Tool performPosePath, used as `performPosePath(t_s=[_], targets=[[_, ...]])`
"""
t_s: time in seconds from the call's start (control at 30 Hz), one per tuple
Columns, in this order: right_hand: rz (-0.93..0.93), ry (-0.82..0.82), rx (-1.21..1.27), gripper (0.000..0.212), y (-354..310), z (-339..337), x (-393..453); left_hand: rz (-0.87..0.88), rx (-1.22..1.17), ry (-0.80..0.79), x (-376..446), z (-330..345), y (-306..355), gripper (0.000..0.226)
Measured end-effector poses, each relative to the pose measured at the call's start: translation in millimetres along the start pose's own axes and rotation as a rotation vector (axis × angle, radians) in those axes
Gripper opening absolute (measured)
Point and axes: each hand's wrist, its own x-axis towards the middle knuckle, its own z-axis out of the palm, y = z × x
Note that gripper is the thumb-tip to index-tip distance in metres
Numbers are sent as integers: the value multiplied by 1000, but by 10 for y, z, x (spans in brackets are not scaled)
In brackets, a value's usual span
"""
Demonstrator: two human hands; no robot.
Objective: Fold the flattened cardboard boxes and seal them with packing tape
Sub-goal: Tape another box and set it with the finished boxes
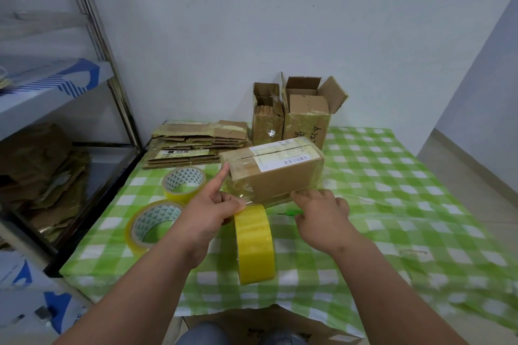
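Note:
A closed cardboard box [283, 176] with a shipping label lies on the green checked tablecloth [392, 190]. My left hand [207, 216] grips an upright yellow tape roll [255, 246], its index finger stretched out to touch the box's near left corner. A clear strip of tape runs from the roll to the box's lower front edge. My right hand [322, 216] is curled round a small green cutter [291, 212] just below that edge, beside the strip. Flattened cardboard boxes [196, 145] are stacked behind at the left.
Two more tape rolls [183, 180] [152, 225] lie flat left of my left hand. Two open-topped boxes [267, 117] [308, 115] stand against the back wall. A metal shelf [56, 92] with cardboard scraps borders the table's left side. Another carton [280, 325] sits below the near edge.

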Motion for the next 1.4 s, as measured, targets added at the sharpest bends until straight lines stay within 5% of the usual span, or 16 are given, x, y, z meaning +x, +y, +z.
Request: performPosePath(t_s=[0.1,0.23,0.5,0.83,1.0,1.2,1.4], targets=[[11,38,474,36,-214,-78,-46,13,-43,15,-5,24,-2,79],[107,-129,1086,26,-522,-185,-91,29,-62,25,-41,39,14,77],[131,-114,1156,14,-714,-266,-63,73,17,31,-147,64,68,67],[33,122,804,21,-907,-281,-220,143,260,147,-186,76,147,48],[34,232,943,22,-896,-166,-305,328,473,206,-235,128,180,32],[109,132,1139,22,-892,-165,-331,408,544,320,-284,179,177,49],[155,115,1207,21,-936,-207,-349,402,626,263,-277,159,186,20]])
